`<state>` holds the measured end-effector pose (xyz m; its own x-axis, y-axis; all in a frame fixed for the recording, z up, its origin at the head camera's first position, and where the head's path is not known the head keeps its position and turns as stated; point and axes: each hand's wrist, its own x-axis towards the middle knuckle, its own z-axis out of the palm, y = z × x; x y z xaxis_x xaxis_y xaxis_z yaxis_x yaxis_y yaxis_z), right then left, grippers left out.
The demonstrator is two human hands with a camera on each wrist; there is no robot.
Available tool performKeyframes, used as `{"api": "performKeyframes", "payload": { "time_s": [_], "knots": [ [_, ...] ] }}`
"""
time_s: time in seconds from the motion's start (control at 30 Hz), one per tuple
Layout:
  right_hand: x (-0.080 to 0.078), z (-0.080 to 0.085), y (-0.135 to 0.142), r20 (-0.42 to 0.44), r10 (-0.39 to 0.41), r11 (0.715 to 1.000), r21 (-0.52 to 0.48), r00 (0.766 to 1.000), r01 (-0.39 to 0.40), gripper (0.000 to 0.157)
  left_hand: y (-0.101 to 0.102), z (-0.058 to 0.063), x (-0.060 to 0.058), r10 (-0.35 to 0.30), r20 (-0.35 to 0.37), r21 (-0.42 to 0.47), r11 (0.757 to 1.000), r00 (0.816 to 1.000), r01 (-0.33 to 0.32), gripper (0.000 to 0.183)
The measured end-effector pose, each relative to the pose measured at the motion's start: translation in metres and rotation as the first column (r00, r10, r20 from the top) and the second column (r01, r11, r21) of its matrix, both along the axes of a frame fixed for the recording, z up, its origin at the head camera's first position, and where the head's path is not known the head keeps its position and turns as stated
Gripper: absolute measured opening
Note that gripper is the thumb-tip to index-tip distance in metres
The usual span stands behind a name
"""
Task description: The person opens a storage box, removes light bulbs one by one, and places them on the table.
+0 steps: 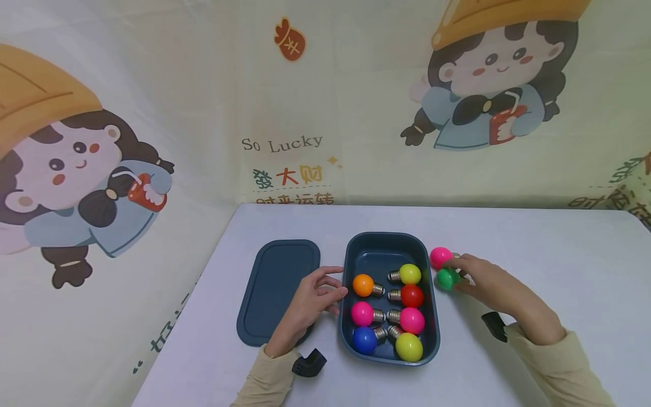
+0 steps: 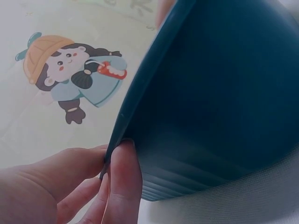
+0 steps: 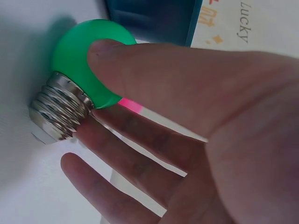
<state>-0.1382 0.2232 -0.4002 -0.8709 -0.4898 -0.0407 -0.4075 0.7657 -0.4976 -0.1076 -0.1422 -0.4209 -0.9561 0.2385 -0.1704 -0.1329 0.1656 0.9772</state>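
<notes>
A dark blue box [image 1: 386, 242] holds several light bulbs in orange, red, blue, pink and yellow. At its left side my left hand [image 1: 319, 294] pinches the rim; in the left wrist view fingers [image 2: 125, 175] lie on both sides of the box wall [image 2: 219, 93]. Just right of the box, my right hand [image 1: 490, 282] grips a green light bulb [image 1: 447, 278] low over the table. The right wrist view shows the thumb [image 3: 112, 60] across the green globe, with the metal screw base [image 3: 58, 109] sticking out. A pink light bulb [image 1: 440, 257] lies right behind it.
A dark blue lid [image 1: 277, 282] lies flat left of the box, partly under the left forearm. The white table [image 1: 559, 254] meets a printed cloth backdrop [image 1: 366, 169] at its back and left.
</notes>
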Motion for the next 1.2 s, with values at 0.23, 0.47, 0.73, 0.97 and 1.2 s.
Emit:
{"api": "performKeyframes", "payload": {
  "time_s": [0.23,0.47,0.73,0.97,1.2],
  "knots": [
    [0.001,0.007,-0.004,-0.016,-0.026,1.000,-0.001,1.000,0.026,0.043,0.000,0.001,0.000,0.001,0.006,0.004,1.000,1.000,-0.001,0.049],
    [-0.001,0.016,-0.014,-0.024,-0.054,0.998,0.022,0.998,0.054,0.048,-0.001,0.001,0.000,-0.002,0.008,0.005,1.000,1.000,0.002,0.049],
    [-0.003,0.029,-0.029,-0.103,-0.027,1.000,0.004,0.994,0.027,0.043,-0.001,0.002,-0.001,0.000,0.006,0.007,1.000,1.000,0.000,0.049],
    [-0.004,0.037,-0.044,-0.098,-0.011,1.000,-0.013,0.995,0.010,0.040,-0.001,0.001,-0.001,0.000,0.007,0.003,1.000,1.000,0.000,0.049],
    [-0.003,0.044,-0.058,-0.051,-0.026,1.000,-0.008,0.998,0.025,0.041,-0.001,0.002,-0.001,0.000,0.013,0.002,1.000,1.000,0.000,0.049]
  ]
}}
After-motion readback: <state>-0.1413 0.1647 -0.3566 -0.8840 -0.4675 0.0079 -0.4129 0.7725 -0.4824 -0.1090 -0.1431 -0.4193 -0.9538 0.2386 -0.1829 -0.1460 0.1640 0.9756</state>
